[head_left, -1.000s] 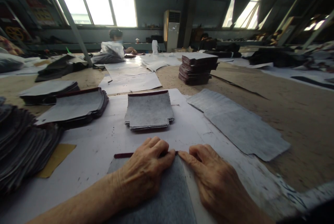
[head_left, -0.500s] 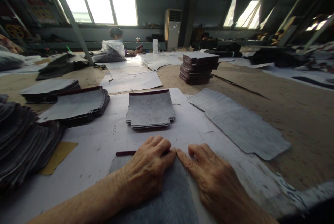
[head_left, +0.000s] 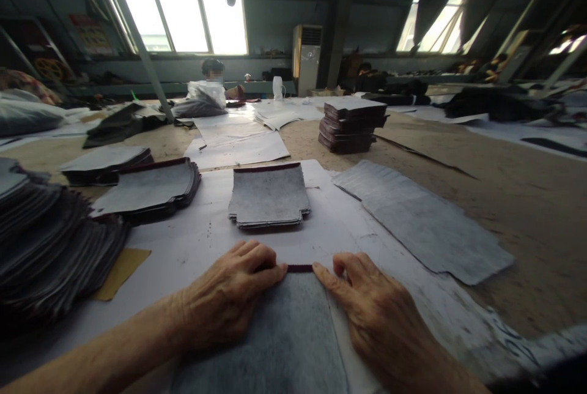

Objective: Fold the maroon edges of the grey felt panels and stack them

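Observation:
A grey-backed fabric piece point(head_left: 293, 333) lies flat in front of me, its far edge turned over as a narrow maroon strip point(head_left: 300, 268). My left hand point(head_left: 232, 296) rests on its left part, fingers curled, with the thumb pressing on the strip. My right hand point(head_left: 378, 308) is at the far right corner, its thumb on the strip's end and its other fingers curled. The left hand hides the rest of the strip. Just beyond the hands sits a small stack of similar pieces point(head_left: 269, 195), each fold at the far side.
Tall piles of dark pieces point(head_left: 50, 247) stand at left, by a yellowish card point(head_left: 121, 273). Another stack point(head_left: 151, 186) lies behind them. At right is a long grey sheet point(head_left: 426, 223); farther back, a maroon stack point(head_left: 352, 128). A person point(head_left: 212, 70) sits across the table.
My left hand has slid left along the folded edge, uncovering maroon strip between the thumbs. My right hand has stayed at the corner. The view has shifted slightly.

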`<state>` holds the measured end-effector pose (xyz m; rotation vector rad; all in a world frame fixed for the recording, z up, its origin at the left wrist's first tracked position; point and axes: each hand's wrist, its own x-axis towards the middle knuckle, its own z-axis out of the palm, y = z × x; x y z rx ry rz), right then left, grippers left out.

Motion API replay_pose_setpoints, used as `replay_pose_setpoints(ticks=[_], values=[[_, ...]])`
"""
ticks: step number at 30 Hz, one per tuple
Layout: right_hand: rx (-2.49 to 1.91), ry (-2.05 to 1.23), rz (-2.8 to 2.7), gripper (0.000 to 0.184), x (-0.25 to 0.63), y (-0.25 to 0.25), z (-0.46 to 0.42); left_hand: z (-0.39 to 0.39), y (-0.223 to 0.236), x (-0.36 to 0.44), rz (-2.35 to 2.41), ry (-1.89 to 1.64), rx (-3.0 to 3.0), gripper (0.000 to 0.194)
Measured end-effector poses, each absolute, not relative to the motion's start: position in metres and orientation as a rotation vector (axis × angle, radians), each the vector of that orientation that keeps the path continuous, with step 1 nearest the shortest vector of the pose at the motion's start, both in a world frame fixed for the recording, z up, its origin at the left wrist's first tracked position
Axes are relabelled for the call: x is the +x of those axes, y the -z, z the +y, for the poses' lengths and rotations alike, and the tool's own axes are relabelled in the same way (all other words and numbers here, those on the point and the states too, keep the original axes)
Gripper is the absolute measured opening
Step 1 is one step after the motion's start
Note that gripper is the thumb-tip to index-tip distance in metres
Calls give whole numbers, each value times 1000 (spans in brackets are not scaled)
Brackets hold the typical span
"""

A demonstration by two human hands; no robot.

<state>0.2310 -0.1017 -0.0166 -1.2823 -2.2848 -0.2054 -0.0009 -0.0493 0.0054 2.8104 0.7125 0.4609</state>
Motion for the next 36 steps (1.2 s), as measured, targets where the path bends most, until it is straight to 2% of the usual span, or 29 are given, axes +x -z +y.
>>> replay_pose_setpoints(ticks=[5,12,19,23,26,33,36], values=[[-1284,188,-2275,49,233,15,-100,-53,2,-27,833,-657,2707,30],[-1278,227,-2268,44,233,17,-101,-57,-12,-48,963,-473,2765,29],[-1232,340,-2265,42,234,15,-99,-50,-15,-64,1082,-496,2806,21],[-1208,384,-2272,43,235,16,-97,-51,-14,-55,1203,-605,2569,14],[-1206,363,-2278,41,237,18,-96,-50,-12,-42,1315,-547,2432,10],[-1350,155,-2176,31,265,16,-86,-47,-7,-31,1410,-606,2406,5],[-1318,284,-2088,26,267,6,-80,-49,-9,-30,1322,-675,2481,7]])
